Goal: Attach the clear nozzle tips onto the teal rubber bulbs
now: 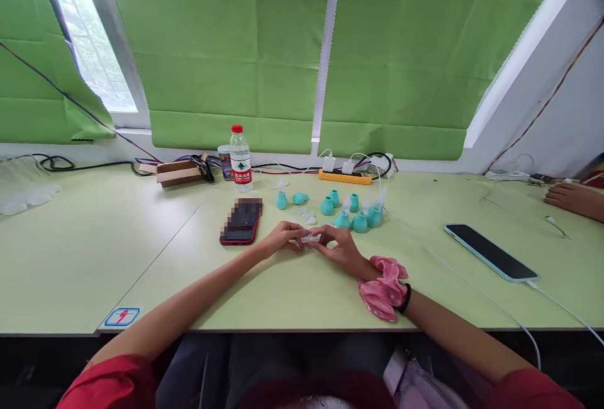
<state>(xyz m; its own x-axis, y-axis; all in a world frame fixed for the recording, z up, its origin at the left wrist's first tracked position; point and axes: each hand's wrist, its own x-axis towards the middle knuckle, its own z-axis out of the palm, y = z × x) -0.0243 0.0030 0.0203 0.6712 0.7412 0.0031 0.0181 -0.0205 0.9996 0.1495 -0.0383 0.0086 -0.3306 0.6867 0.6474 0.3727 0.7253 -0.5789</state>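
Observation:
Just above the near middle of the table, my left hand (285,237) and my right hand (340,248) meet around a small translucent plastic piece (310,239). The fingertips of both hands pinch it from either side, so part of it is hidden. Beyond my hands stand several small teal squeeze bulbs (359,222), some with translucent tips fitted and some with bare necks. One teal bulb (300,198) lies on its side. A few loose translucent pieces (309,217) are scattered between the bulbs and my fingers. My right wrist wears a pink scrunchie (384,286).
A red-cased phone (240,223) lies left of my hands; another phone (491,252) charges at right. Behind are a water bottle (241,160), a can (225,163), an open cardboard box (179,173) and an orange power strip (345,176). Another person's hand (573,198) rests far right.

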